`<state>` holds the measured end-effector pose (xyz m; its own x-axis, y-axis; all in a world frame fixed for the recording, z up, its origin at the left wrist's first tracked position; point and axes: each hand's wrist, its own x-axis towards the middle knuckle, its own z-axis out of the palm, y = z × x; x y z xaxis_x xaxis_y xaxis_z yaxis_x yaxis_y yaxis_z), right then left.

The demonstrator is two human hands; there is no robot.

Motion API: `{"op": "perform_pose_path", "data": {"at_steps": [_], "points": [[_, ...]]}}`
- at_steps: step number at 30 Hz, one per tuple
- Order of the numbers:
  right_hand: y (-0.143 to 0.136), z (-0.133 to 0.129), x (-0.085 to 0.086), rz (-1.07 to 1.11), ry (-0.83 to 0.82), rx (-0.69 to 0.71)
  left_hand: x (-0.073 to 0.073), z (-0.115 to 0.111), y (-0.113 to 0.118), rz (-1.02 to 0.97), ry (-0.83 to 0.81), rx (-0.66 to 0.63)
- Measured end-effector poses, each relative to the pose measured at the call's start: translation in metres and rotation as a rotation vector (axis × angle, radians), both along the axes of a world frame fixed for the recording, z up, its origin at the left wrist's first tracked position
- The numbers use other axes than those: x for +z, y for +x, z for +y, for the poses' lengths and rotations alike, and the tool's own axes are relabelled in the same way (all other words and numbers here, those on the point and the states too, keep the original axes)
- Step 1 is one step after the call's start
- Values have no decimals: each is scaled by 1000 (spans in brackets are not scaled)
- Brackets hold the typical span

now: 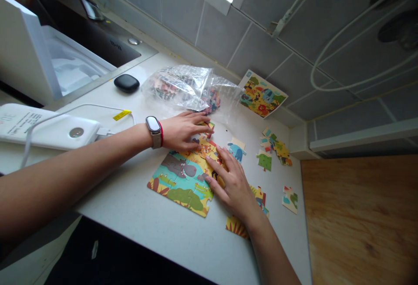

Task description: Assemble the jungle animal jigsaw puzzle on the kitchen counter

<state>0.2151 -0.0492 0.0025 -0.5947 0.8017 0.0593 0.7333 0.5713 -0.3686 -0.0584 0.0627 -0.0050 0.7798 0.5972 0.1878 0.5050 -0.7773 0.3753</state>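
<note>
The joined puzzle [181, 180] lies flat on the tabletop [130, 200], in front of the person, with its upper and right parts partly covered by the two hands. The left hand [184, 130] is spread over the upper edge, its fingers apart and almost straight, close to a small puzzle piece [210, 128] at the corner; whether they press this piece, I cannot tell. The right hand [233, 185] rests on the right part, with thumb and fingers open and a little bent; it seems to press from above and not to pinch anything.

The main risk, in my judgement, is at the joints: if the two hands push unequally, or one finger lifts an edge, the pieces may come apart or ride up over each other. The right forearm passes over the sun-pattern piece [237, 227], and I cannot see whether it touches. A sideways sweep of this arm could scatter it, and could also push the lone piece [290, 200] over the near right edge. The elephant piece [237, 149] is just beside the right fingers, so a careless knuckle could turn it. The plastic bag [183, 85] lies near the left fingers and may slide onto the work if they catch it.
</note>
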Motion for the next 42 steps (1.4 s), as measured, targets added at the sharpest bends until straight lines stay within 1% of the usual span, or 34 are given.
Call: {"op": "perform_pose_path", "data": {"at_steps": [10,18,27,34,42], "points": [[1,0,0,16,8,0,1,-1,-1,-10,-29,-11],[1,0,-1,20,13,-10,5,-1,0,4,-42,-26],[0,0,-1,14,20,-11,3,-2,0,-33,-59,-20],[-1,0,0,-2,7,-19,-2,-4,3,-99,-23,-11],[-1,0,0,-4,7,-19,-1,-4,3,-70,-16,-13]]}}
